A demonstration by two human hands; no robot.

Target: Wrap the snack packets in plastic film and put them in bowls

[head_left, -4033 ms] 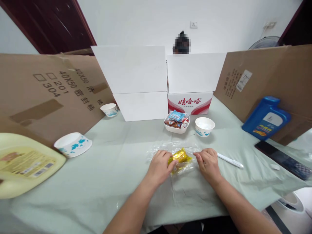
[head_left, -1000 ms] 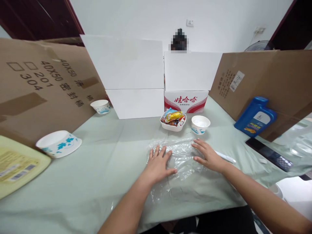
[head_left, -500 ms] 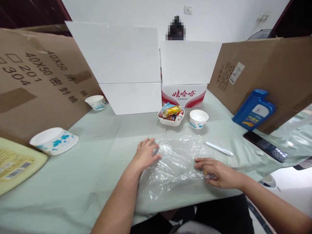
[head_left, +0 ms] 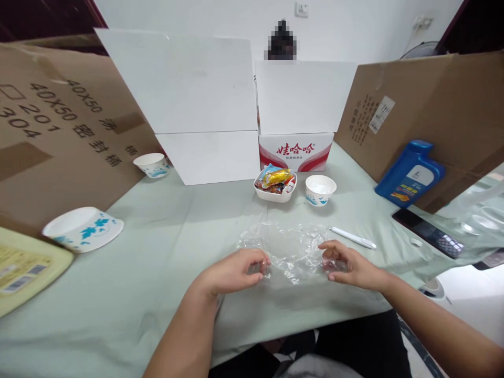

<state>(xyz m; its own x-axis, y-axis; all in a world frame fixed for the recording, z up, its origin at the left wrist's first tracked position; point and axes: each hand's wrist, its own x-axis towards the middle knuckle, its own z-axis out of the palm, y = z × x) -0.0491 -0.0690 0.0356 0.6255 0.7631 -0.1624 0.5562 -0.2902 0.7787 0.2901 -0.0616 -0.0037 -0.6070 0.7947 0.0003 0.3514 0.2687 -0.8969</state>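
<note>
A crumpled clear plastic bag (head_left: 293, 249) lies on the green cloth in front of me, its film bunched up between my hands. At its left side is my left hand (head_left: 246, 269), fingers curled inward and thumb held apart from them, the fingertips at the film. My right hand (head_left: 348, 265) is at the bag's right side, fingers bent and spread from the thumb, with some film showing in the gap. Neither hand shows a closed pinch. Just beyond the right hand lies a white pen (head_left: 352, 238).
Behind the bag stand a white bowl of wrapped snacks (head_left: 275, 194) and a paper bowl (head_left: 319, 194). A blue bottle (head_left: 409, 176) and a phone (head_left: 427, 232) lie right. Two paper bowls, one tipped (head_left: 84, 231), sit left. White panels (head_left: 212, 157) and cardboard boxes (head_left: 74, 115) surround the cloth.
My left hand has come nearer to me and its fingers have curled in. My right hand has risen slightly and turned. The bag's near edge has drawn back away from me, bunching the film.
</note>
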